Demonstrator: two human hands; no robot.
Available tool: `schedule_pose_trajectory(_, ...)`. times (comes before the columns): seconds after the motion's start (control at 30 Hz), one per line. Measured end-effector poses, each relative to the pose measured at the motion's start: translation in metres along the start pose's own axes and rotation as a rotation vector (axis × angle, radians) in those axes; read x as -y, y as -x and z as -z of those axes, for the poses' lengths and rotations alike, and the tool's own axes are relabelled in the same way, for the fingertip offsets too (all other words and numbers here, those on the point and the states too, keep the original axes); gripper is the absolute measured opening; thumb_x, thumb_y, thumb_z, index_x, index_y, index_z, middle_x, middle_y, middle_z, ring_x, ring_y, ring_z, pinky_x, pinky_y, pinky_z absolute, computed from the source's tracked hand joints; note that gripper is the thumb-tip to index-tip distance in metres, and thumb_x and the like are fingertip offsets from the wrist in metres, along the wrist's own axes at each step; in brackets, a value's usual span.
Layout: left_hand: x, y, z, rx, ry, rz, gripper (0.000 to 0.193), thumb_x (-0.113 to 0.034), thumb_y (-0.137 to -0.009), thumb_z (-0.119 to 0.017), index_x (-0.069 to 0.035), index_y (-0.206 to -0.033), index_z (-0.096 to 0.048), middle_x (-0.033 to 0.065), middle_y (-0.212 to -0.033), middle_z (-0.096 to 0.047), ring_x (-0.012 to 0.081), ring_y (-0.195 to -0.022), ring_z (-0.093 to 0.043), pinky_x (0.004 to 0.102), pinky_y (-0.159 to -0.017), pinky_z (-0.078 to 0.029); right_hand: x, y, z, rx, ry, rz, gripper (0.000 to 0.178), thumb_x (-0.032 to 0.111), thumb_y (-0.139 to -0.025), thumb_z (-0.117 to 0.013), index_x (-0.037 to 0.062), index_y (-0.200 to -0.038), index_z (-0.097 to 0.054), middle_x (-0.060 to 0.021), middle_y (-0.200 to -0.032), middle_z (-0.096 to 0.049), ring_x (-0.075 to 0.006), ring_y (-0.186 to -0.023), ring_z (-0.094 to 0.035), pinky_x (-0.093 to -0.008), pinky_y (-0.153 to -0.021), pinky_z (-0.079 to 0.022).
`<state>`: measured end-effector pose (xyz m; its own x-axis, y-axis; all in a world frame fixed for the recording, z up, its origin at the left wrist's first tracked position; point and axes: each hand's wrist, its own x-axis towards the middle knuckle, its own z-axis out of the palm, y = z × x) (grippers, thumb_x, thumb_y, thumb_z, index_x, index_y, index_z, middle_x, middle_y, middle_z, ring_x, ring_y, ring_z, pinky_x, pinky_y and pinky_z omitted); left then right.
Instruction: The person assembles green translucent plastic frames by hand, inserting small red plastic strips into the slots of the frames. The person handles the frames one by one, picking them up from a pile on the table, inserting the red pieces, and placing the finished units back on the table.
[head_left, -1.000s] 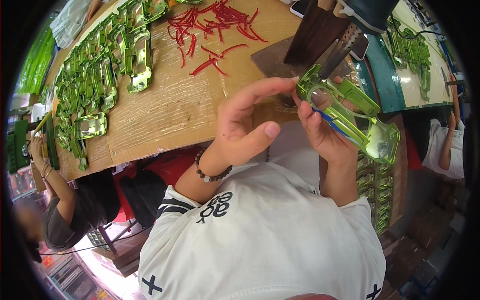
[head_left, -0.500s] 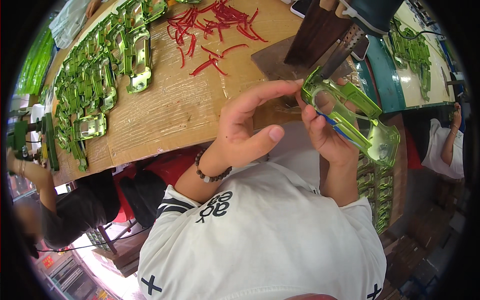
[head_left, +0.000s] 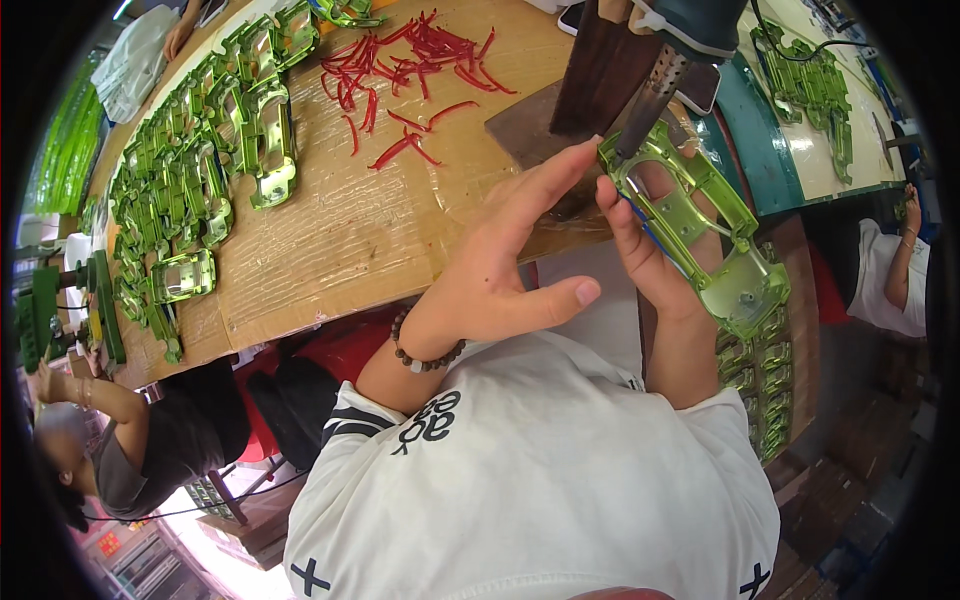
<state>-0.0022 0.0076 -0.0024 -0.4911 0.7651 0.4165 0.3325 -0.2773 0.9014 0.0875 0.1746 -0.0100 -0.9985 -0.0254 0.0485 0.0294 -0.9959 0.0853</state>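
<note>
My right hand (head_left: pixel 655 265) grips a glossy green plastic frame (head_left: pixel 745 285) with large openings and a blue strip along one edge. The frame slants from upper left to lower right. At its upper end is the dark tip of a fixed hot tool (head_left: pixel 655 85) with a perforated metal sleeve, like a soldering iron; whether they touch I cannot tell. My left hand (head_left: pixel 500 255), wearing a beaded bracelet, has its thumb spread and fingers stretched out. Its index fingertip is by the frame's upper end, and its palm holds nothing visible.
Many similar green frames (head_left: pixel 185 170) cover the table's left side. Thin red strips (head_left: pixel 410 65) lie behind my hands. A wooden block (head_left: pixel 595 80) stands beside the tool. More green parts (head_left: pixel 810 95) lie at right. Other people sit at both sides.
The frame has turned, showing more of its broad face, and its upper end has shifted slightly toward the tool tip. My left hand has moved a little right. The view has shifted slightly.
</note>
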Motion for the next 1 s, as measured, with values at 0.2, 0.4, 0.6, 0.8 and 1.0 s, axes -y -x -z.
schedule_pose_trajectory(0.2, 0.001, 0.0, 0.0, 0.012, -0.054, -0.024, 0.082, -0.033, -0.065, -0.066, -0.001, -0.132, -0.031, 0.0171, -0.122, -0.046, 0.03, -0.11, -0.044, 0.0372, -0.094, -0.03, -0.002, 0.001, -0.002, 0.014, 0.005, 0.029, 0.048, 0.033, -0.092, -0.038, -0.0033, -0.124, -0.037, -0.03, -0.122, -0.041, -0.0454, -0.111, -0.042, -0.0443, -0.092, -0.044)
schedule_pose_trajectory(0.4, -0.001, 0.001, 0.001, 0.029, -0.082, -0.037, 0.084, -0.036, -0.065, -0.066, 0.0, -0.132, -0.031, 0.0177, -0.126, -0.043, 0.0301, -0.112, -0.043, 0.0371, -0.094, -0.029, -0.005, 0.001, -0.004, 0.071, -0.002, 0.014, 0.046, 0.029, -0.091, -0.039, -0.002, -0.124, -0.036, -0.029, -0.122, -0.04, -0.0459, -0.112, -0.041, -0.0453, -0.094, -0.042)
schedule_pose_trajectory(0.6, -0.005, -0.003, -0.001, 0.075, -0.023, 0.073, 0.085, -0.038, -0.068, -0.065, 0.003, -0.132, -0.028, 0.0194, -0.133, -0.036, 0.0303, -0.118, -0.039, 0.0374, -0.097, -0.029, 0.002, 0.006, 0.006, 0.104, -0.258, -0.108, 0.05, 0.033, -0.09, -0.04, -0.001, -0.127, -0.033, -0.0264, -0.13, -0.031, -0.0451, -0.116, -0.036, -0.0447, -0.092, -0.042)
schedule_pose_trajectory(0.8, 0.012, 0.005, 0.001, -0.368, 0.215, 0.026, 0.075, -0.04, -0.08, -0.055, 0.005, -0.132, -0.024, 0.0244, -0.133, -0.032, 0.0319, -0.118, -0.039, 0.0387, -0.096, -0.033, -0.011, 0.045, -0.002, -0.281, 0.005, 0.037, 0.028, 0.024, -0.085, -0.054, 0.0002, -0.097, -0.057, -0.0142, -0.091, -0.062, -0.028, -0.088, -0.061, -0.034, -0.064, -0.055)
schedule_pose_trajectory(1.0, 0.009, 0.009, 0.007, -0.251, 0.588, -0.07, 0.054, -0.025, -0.089, -0.037, 0.007, -0.131, -0.023, 0.0227, -0.135, -0.029, 0.0307, -0.12, -0.037, 0.0409, -0.101, -0.028, 0.015, 0.152, 0.01, -0.429, 0.107, 0.556, 0.028, 0.02, -0.082, -0.054, -0.0017, -0.1, -0.057, -0.016, -0.096, -0.06, -0.0299, -0.09, -0.06, -0.0402, -0.073, -0.054)
